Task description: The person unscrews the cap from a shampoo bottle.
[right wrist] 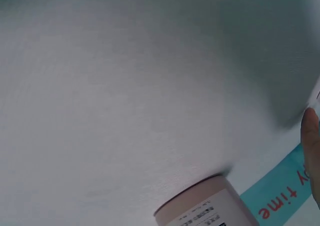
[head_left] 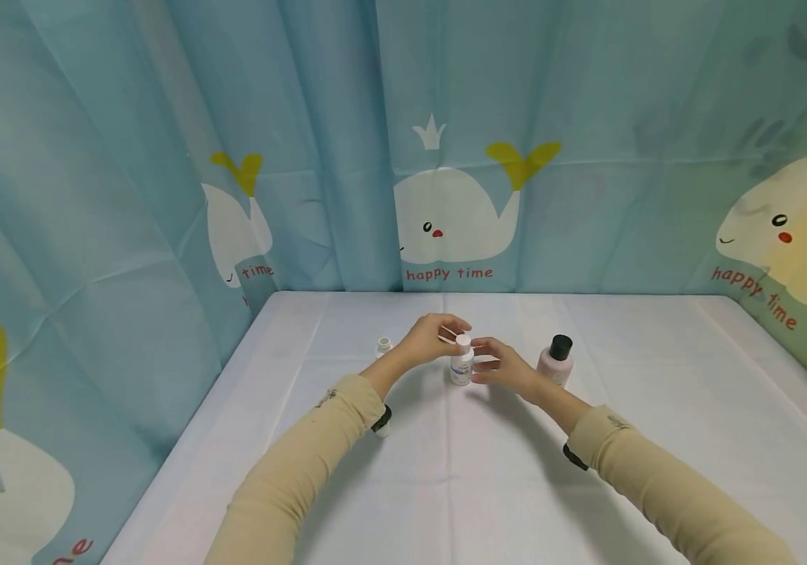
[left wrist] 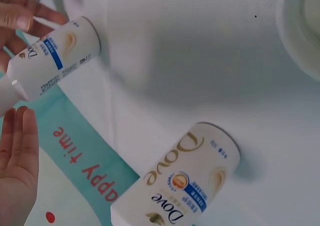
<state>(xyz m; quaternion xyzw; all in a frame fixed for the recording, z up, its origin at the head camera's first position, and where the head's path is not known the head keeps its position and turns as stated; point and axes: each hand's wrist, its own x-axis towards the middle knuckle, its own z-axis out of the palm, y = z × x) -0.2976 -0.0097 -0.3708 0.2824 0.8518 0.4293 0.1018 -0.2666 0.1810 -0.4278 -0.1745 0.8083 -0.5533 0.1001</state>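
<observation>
A small white Dove bottle (head_left: 461,369) with a white cap (head_left: 463,340) stands upright on the table. My left hand (head_left: 433,337) is at its cap; in the left wrist view the left fingers (left wrist: 25,141) are straight beside the cap. From the right, my right hand (head_left: 505,367) reaches to the bottle body with extended, spread fingers. One right fingertip (right wrist: 310,123) shows at the edge of the right wrist view. A second white Dove bottle (left wrist: 175,181), its neck (head_left: 384,344) uncapped, stands left of the left hand, partly hidden by it.
A pink bottle (head_left: 554,366) with a black cap (head_left: 560,347) stands behind the right forearm. Beneath the left wrist lies a round white piece (head_left: 384,431), seen larger as a white ring (left wrist: 290,35) in the left wrist view. A whale-print curtain (head_left: 347,157) hangs behind the white-covered table (head_left: 502,502).
</observation>
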